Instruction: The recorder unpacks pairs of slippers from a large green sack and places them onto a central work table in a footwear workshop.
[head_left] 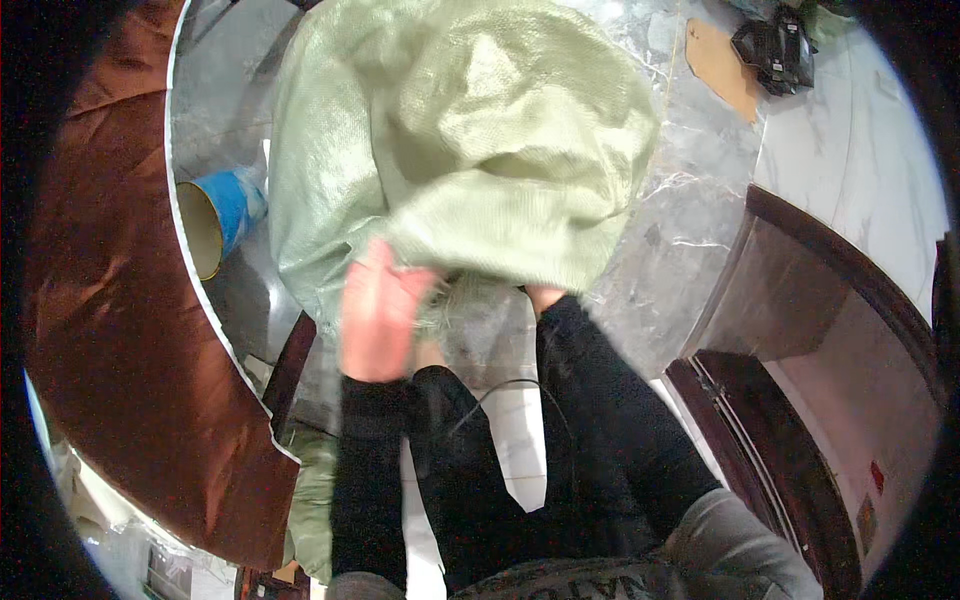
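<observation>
Fingers of the left hand point(375, 315) press flat and close together against the lower edge of a big pale green woven sack point(460, 150), gripping or pinning its frayed hem – motion blur hides whether they are closed on a fold. The right hand point(545, 297) is tucked under the hem, only its wrist showing past the black sleeve, so its fingers cannot be judged. The sack lies bulging and crumpled on a grey marbled tabletop point(690, 210), directly ahead of the person, its mouth turned toward them – probably so both hands can work at the opening. The weave looks coarse and plasticky, with loose grey threads at the edge. To the left lies a blue can point(222, 218) on its side, beside glossy brown fabric point(120, 330)
</observation>
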